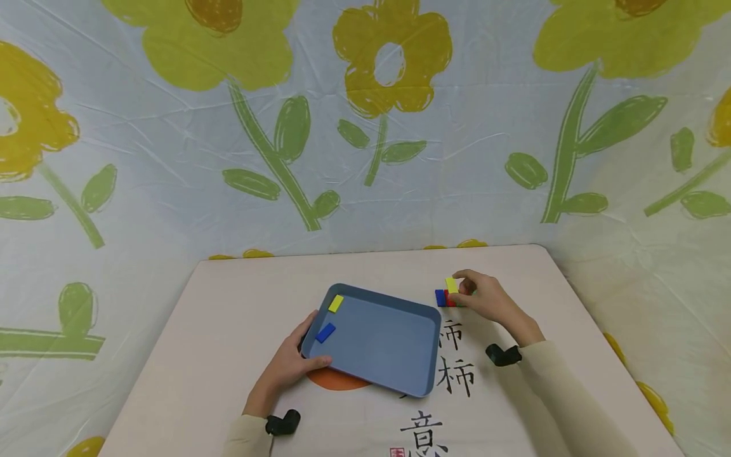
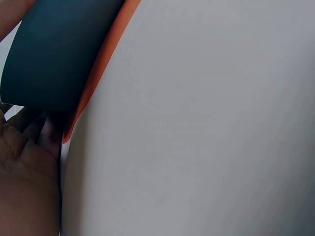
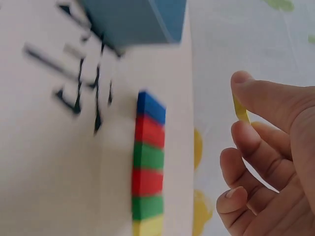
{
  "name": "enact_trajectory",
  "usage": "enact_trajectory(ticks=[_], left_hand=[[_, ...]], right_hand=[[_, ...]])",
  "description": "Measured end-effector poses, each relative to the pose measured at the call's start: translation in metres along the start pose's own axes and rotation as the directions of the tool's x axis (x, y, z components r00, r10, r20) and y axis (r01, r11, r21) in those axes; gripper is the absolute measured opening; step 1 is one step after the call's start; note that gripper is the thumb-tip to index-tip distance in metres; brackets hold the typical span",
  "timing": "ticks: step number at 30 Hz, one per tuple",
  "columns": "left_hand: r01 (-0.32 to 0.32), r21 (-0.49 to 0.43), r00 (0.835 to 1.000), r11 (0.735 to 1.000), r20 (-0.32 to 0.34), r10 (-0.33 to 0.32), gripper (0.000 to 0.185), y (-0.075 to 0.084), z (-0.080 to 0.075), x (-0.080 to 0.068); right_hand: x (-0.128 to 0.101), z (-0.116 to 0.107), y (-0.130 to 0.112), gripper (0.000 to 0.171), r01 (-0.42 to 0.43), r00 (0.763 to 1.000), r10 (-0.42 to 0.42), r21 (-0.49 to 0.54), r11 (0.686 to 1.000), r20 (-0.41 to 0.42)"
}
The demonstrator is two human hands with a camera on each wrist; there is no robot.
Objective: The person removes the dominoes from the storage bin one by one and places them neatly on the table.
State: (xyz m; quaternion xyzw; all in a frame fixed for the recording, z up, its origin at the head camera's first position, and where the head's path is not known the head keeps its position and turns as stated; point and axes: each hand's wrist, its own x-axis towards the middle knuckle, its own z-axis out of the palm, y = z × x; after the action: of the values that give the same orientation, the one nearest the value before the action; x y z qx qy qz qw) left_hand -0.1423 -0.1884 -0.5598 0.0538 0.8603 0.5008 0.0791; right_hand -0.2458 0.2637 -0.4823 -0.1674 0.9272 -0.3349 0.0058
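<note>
My left hand (image 1: pixel 287 360) grips the left end of a blue-grey tray (image 1: pixel 377 343), thumb over the rim and fingers underneath. In the left wrist view the tray's underside (image 2: pixel 54 59) hangs above the fingers. Inside the tray, near its left end, lie a yellow block (image 1: pixel 335 303) and a blue block (image 1: pixel 325 333). My right hand (image 1: pixel 487 297) pinches another yellow block (image 1: pixel 452 285) between thumb and fingertips, raised above a row of blocks. That row, in the right wrist view, has a blue block (image 3: pixel 150 107), red blocks (image 3: pixel 149 132), green blocks (image 3: pixel 148 155) and a yellow block (image 3: pixel 147 226), side by side.
The pale table cover (image 1: pixel 228 330) carries black brush characters (image 1: pixel 455 376) to the tray's right and an orange shape (image 1: pixel 337 379) partly under the tray. A flower-printed curtain (image 1: pixel 434 190) stands behind the table's back edge.
</note>
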Motion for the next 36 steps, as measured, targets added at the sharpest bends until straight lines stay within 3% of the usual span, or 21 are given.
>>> enact_trajectory(ticks=[7,17,29,36], left_hand=[[0.0,0.009,1.0,1.0,-0.004,0.001,0.106,0.0,-0.002,0.0],[-0.009,-0.01,1.0,1.0,0.001,0.009,0.105,-0.001,-0.001,0.0],[-0.018,-0.013,1.0,1.0,0.009,0.018,0.105,0.002,-0.002,0.0],[-0.012,-0.02,1.0,1.0,0.008,0.012,0.105,0.0,0.0,0.0]], right_hand=[[-0.016,-0.007,0.03,0.046,-0.077,0.997,0.077,-0.029,0.997,-0.022],[-0.034,-0.022,0.064,0.046,-0.113,0.994,0.112,-0.071,0.991,-0.022],[-0.038,-0.033,0.092,0.05,-0.187,0.982,0.189,-0.079,0.979,0.017],[-0.04,-0.041,0.116,0.05,-0.204,0.979,0.205,-0.101,0.974,-0.002]])
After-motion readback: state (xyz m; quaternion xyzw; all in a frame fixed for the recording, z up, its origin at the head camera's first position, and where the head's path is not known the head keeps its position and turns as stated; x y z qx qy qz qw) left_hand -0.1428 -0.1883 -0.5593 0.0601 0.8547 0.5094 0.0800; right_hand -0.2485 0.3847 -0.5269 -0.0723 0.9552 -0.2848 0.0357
